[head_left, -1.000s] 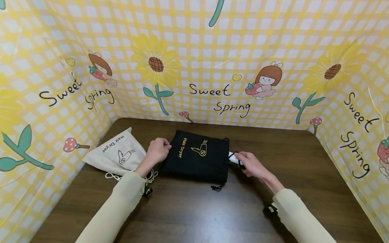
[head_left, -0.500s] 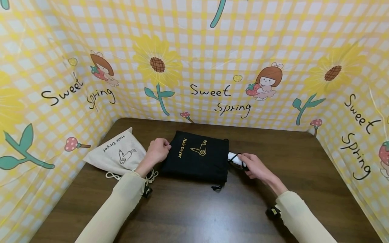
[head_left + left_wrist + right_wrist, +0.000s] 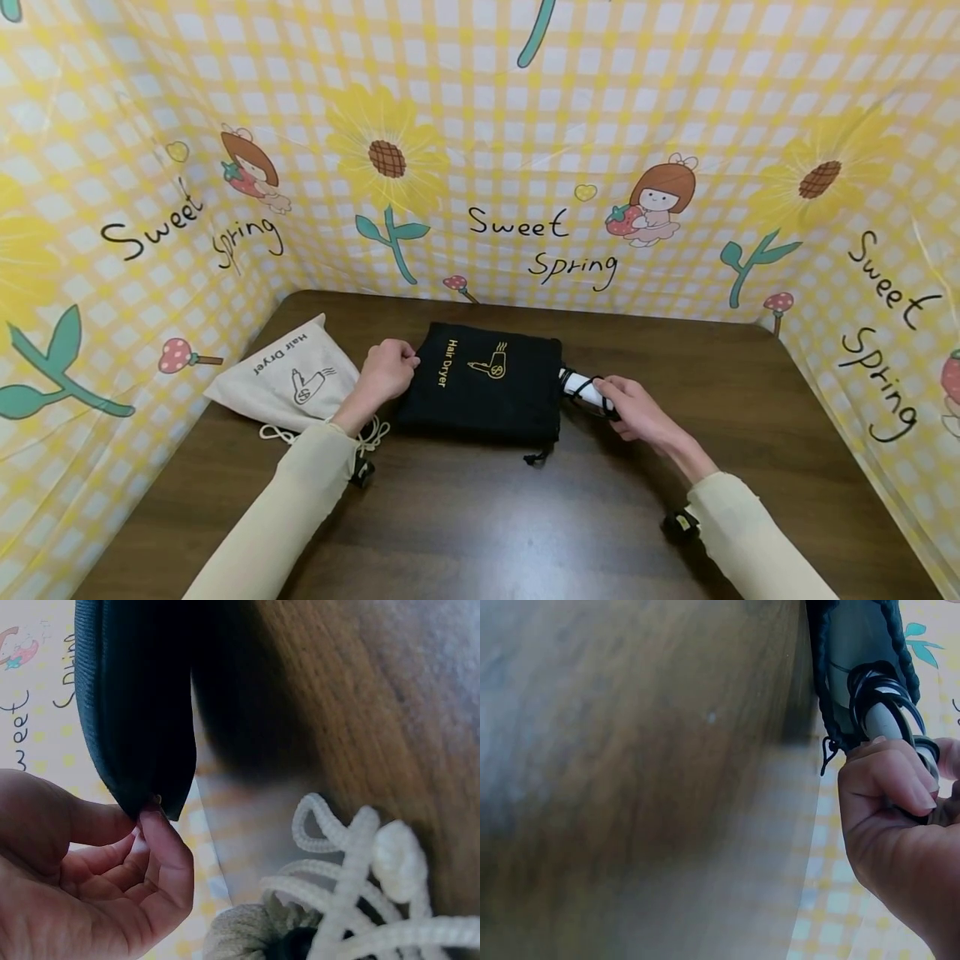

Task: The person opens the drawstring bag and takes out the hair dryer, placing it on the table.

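A black drawstring bag (image 3: 487, 408), printed in yellow with "Hair Dryer" and a dryer outline, lies flat with its mouth to the right. My left hand (image 3: 388, 369) pinches the middle of its closed left edge; thumb and finger meet on the cloth (image 3: 135, 712) in the left wrist view. At the mouth, my right hand (image 3: 635, 408) grips the white handle of a hair dryer (image 3: 581, 388), wound with black cord (image 3: 870, 686). Inside the mouth, the right wrist view shows more of its pale body (image 3: 847, 637); the rest is hidden in the bag.
A cream drawstring bag (image 3: 277, 375) with the same print lies left of the black one, partly behind my left forearm; its white cords (image 3: 352, 855) trail close by. Patterned cloth walls (image 3: 480, 150) enclose the back and sides of the brown wooden table (image 3: 480, 525).
My right hand has moved right and slightly down with the hair dryer, and more of its white handle shows outside the bag. The black bag and left hand have shifted slightly left.
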{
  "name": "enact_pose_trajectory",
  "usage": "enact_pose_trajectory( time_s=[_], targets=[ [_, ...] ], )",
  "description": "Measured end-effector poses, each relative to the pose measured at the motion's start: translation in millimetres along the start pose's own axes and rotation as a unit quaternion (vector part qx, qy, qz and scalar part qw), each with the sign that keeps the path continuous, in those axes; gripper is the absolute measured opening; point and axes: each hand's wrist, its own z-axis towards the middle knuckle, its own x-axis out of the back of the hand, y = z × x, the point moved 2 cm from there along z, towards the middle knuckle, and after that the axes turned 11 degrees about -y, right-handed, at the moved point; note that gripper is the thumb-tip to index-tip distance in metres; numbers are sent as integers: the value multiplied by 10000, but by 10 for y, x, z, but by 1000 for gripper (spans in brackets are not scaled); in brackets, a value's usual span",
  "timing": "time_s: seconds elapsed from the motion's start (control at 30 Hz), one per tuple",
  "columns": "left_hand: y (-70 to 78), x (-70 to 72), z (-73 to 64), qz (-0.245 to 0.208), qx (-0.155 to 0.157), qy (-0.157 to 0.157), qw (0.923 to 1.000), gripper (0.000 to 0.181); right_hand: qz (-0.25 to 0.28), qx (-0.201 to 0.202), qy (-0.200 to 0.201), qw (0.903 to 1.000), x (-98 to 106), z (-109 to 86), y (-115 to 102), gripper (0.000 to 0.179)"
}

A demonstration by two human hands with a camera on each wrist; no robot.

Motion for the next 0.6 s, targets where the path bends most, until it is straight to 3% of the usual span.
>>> enact_pose_trajectory(
  time_s=[0.6],
  targets=[
    [56,23,13,-28,101,-12,9999,16,181,-20,248,9995,83,-70,-34,49]
  ],
)
